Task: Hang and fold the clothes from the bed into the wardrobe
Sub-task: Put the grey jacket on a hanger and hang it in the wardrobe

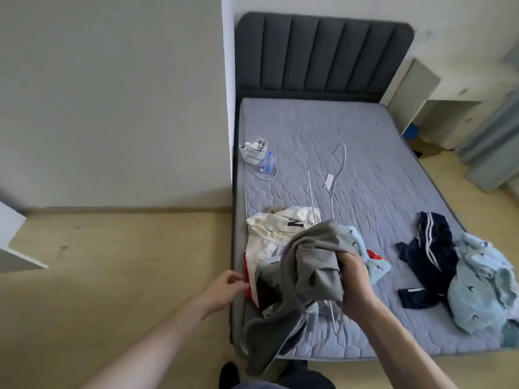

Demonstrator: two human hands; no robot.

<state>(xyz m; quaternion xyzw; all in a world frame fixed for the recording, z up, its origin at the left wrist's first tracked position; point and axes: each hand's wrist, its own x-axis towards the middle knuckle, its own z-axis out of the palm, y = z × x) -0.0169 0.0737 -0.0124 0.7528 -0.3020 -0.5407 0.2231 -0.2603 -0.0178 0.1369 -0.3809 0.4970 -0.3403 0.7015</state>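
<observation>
My right hand (354,279) grips a bunched grey garment (311,265) and holds it above the near left part of the bed (365,153); its loose end hangs past the bed's foot. Under it lie a cream jacket (276,231) and a red and white piece (250,279). My left hand (226,289) hovers at the bed's left edge with fingers loosely curled, touching the red cloth's edge. Wire hangers (331,178) lie mid-bed. Navy striped trousers (429,254) and a light blue fleece (480,284) lie at the right.
A small grey bag (254,151) and a plastic bottle (268,162) sit near the bed's left edge. A dark padded headboard (323,54) stands at the far end. White furniture (410,91) is right of it, and a white panel (14,240) at the left.
</observation>
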